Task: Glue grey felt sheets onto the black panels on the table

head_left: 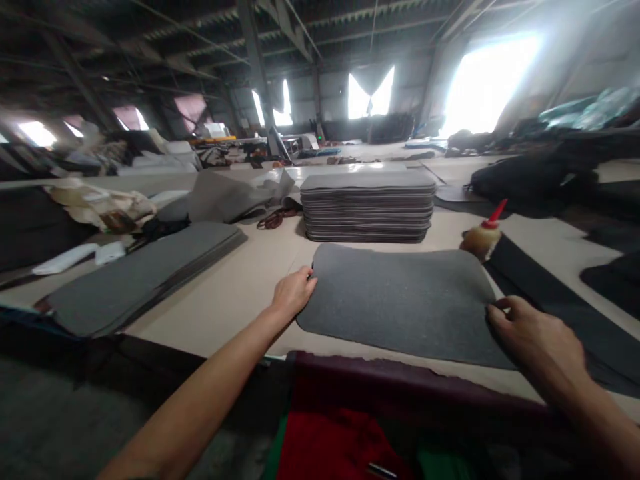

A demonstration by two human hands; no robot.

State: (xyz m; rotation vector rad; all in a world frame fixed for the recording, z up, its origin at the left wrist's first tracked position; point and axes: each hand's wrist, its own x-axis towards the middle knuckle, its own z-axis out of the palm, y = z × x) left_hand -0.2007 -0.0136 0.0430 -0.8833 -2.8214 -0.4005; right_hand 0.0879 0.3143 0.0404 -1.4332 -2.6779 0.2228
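Observation:
A dark grey sheet (400,300) with rounded corners lies in front of me, held at both ends. My left hand (294,292) grips its left edge, fingers closed on it. At the opposite edge, my right hand (535,333) pinches the sheet between thumb and fingers. Right behind it stands a tall, neat stack of similar grey sheets (367,210). A glue bottle (483,240) with a red pointed nozzle leans beyond the sheet's far right corner.
On the left lies a lower pile of long grey pieces (150,273). Dark strips (560,300) rest at right. Scissors-like reddish handles (275,219) sit beside the stack on the pale tabletop (215,300). Maroon cloth (380,380) hangs at the front edge.

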